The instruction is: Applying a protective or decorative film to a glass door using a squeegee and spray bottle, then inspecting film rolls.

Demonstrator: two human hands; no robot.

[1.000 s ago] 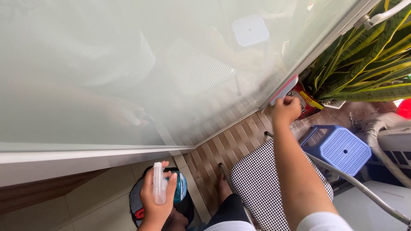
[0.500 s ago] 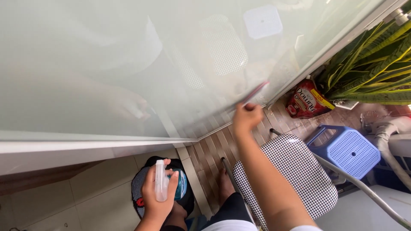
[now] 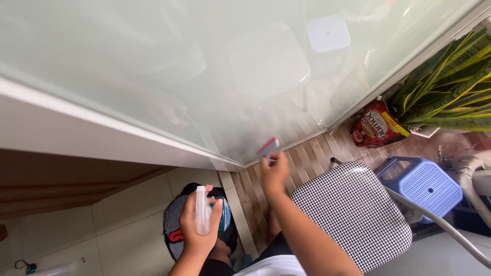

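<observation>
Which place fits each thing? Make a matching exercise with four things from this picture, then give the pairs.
Things:
1. Spray bottle
2. Squeegee
3. Blue stool
4. Red pouch

Places:
A. on the floor beside the plant
B. in the left hand
C. right of the checked chair
D. in the right hand, against the glass

Pairs: 1-B, 2-D, 3-C, 4-A

place: home, a balcony or back porch beside a frosted glass door | floor: wood-slat decking meeting pale tiles | furnishings: houndstooth chair, blue plastic stool, small mat | other signs: striped-leaf potted plant, red refill pouch
</observation>
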